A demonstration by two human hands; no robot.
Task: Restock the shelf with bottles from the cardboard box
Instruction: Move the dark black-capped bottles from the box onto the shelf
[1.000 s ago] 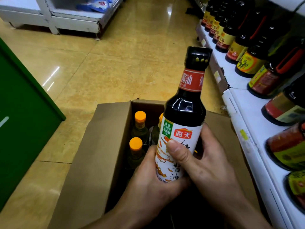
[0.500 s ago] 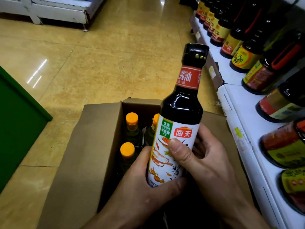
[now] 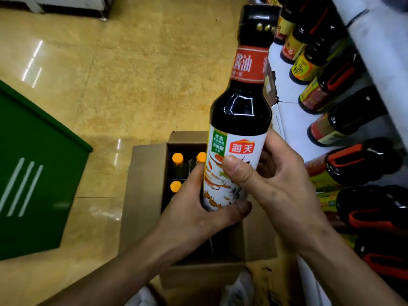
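Note:
A dark soy sauce bottle [image 3: 241, 111] with a black cap, red neck band and white label stands upright in the air above the open cardboard box [image 3: 143, 180]. My left hand [image 3: 194, 208] grips its base from the left and below. My right hand [image 3: 273, 182] holds the label from the right, thumb across the front. Inside the box, three orange-capped bottles [image 3: 177, 159] show at the far end. The white shelf [image 3: 291, 120] on the right carries a row of dark sauce bottles [image 3: 344, 120].
A green cabinet or bin [image 3: 37, 173] stands on the left of the tan tiled floor [image 3: 132, 74]. A white fixture base [image 3: 66, 5] sits at the far end of the aisle. An upper white shelf edge [image 3: 379, 40] overhangs the bottles at the right.
Both hands have lifted the soy sauce bottle higher out of the box and slightly towards the shelf. The view has risen, so the box now looks smaller and lower.

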